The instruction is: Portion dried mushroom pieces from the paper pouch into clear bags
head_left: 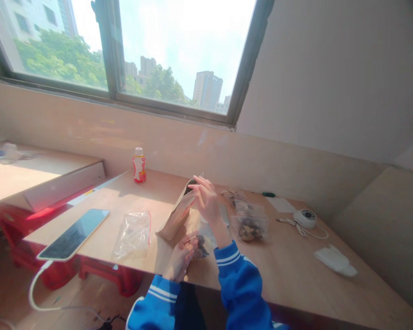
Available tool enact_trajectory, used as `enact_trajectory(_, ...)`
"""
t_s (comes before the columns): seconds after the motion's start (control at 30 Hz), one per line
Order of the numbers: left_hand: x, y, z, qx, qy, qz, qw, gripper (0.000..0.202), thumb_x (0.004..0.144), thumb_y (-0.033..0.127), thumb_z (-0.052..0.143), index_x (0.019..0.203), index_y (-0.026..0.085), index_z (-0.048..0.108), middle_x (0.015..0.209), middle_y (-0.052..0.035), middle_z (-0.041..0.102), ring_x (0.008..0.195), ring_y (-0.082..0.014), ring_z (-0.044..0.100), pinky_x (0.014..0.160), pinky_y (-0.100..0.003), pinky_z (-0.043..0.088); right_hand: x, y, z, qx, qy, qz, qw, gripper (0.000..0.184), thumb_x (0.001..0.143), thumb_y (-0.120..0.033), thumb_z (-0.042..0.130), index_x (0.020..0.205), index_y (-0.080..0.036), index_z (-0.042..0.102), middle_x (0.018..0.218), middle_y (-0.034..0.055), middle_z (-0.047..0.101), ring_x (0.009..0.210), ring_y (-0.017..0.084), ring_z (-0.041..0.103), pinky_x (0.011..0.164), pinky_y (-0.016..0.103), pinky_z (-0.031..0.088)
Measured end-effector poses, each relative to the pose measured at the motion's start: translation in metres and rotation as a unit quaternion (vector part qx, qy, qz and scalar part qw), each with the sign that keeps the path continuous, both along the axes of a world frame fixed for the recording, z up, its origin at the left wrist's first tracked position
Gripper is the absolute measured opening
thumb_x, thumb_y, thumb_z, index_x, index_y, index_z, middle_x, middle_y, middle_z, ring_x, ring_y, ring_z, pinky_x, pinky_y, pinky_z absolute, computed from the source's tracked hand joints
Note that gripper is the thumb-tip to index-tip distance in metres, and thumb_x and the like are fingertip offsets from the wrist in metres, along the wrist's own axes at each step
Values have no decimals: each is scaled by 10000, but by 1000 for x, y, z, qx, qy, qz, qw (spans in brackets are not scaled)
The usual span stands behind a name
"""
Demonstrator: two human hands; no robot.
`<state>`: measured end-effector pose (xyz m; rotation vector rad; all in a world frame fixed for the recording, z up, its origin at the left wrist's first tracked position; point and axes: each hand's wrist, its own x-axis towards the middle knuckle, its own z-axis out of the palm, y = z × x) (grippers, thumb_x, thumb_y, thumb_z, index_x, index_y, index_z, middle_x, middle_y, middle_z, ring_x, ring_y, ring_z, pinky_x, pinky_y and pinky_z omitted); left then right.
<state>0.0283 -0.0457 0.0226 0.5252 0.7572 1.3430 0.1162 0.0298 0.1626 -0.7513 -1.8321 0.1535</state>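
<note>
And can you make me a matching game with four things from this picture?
Things:
1. paper bag
2. phone
3. bottle
4. clear bag

Clues:
A. has a white cap
B. lies between the phone and the paper bag
C. mouth open, by the right hand
D. plugged into a white cable

Pairs: 1-C, 2-D, 3-A, 4-B

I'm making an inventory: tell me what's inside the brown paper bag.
A dark patch shows at the mouth of the brown paper bag, too unclear to identify; the right hand and the bag's sides cover the rest.
</note>
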Motion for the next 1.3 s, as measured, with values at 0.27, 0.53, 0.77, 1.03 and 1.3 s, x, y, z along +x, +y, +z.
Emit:
enact_trajectory(0.27, 0, -4, 5, -7, 21, 1, 1000, 440, 611, 251, 814, 1036, 192, 719, 1025, -70, 735, 1059, -270, 653, 856, -308, 529, 45, -8, -4, -216, 32, -27, 976, 232, 783, -135, 418, 778, -197, 642, 774, 12, 663, 751, 166, 620, 714, 276, 476)
enact_trajectory(0.53, 0, -4, 3, 24, 9, -11, 1000, 607, 557, 227, 842, 1135, 167, 665, 1156, -104, 697, 1213, -290, 563, 1064, -373, 412, 70, -19, -42, -418, -119, 7, 900, 104, 738, -113, 556, 808, -176, 598, 740, 0, 632, 639, 131, 570, 560, 224, 414)
enact_trajectory(0.77, 4, 0, -3, 70, -11, -3, 997, 558, 615, 240, 814, 1137, 126, 655, 1181, -148, 681, 1200, -289, 572, 1083, -394, 381, 68, -20, -58, -427, -191, 68, 881, 215, 714, -300, 729, 835, -166, 612, 779, 9, 636, 702, 154, 559, 588, 245, 409)
enact_trajectory(1.03, 5, 1, -7, 51, -3, 19, 999, 601, 561, 217, 842, 1132, 150, 667, 1216, -141, 668, 1237, -304, 540, 1081, -398, 386, 69, -20, -66, -423, -157, 177, 875, 270, 688, -253, 759, 932, -176, 674, 918, 25, 685, 799, 169, 615, 678, 247, 451)
enact_trajectory(1.3, 6, -2, 2, 46, -11, 25, 999, 545, 582, 216, 836, 1099, 149, 676, 1140, -133, 705, 1168, -284, 599, 1064, -402, 412, 64, -30, -57, -409, -137, 36, 901, 162, 761, -246, 639, 641, -140, 621, 596, -17, 582, 571, 106, 500, 506, 207, 351)
